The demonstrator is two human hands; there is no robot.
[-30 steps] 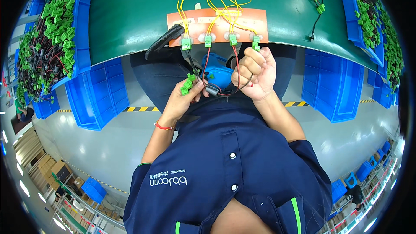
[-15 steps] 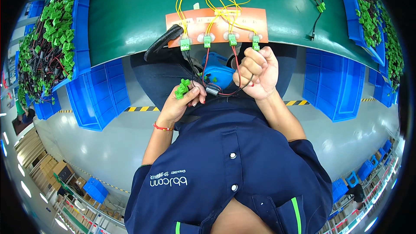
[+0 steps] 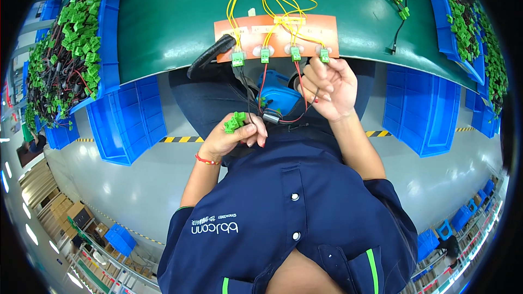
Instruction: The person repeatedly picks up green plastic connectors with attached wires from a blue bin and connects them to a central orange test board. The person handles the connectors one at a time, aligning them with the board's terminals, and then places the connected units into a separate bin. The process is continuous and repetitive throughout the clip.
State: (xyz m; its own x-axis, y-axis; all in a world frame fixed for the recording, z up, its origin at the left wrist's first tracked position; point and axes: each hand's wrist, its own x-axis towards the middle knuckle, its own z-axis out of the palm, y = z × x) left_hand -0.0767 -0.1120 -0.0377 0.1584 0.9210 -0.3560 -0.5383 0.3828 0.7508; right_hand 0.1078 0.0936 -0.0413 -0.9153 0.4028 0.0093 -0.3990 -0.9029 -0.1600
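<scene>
An orange strip [image 3: 250, 27] at the green table's near edge carries a row of green terminal connectors fed by yellow wires. Black and red wires run down from them to a small black cylinder [image 3: 271, 116] above my lap. My left hand [image 3: 231, 140] is closed round several loose green connectors [image 3: 235, 122], its fingertips beside the wires and the cylinder. My right hand [image 3: 333, 90] is curled just below the rightmost connector [image 3: 324, 55], with a thin dark wire running into its fingers. Whatever sits inside those curled fingers is hidden.
Blue bins heaped with green connectors and wires stand at left [image 3: 81, 32] and right [image 3: 463, 19]. Empty-looking blue crates [image 3: 128, 122] hang below the table on both sides. A black curved handle [image 3: 211, 57] projects over the edge. Wired connectors [image 3: 403, 12] lie at the back right.
My right fingers have loosened and shifted slightly down and right from the rightmost connector. My left hand still holds its connectors. The whole view has shifted slightly.
</scene>
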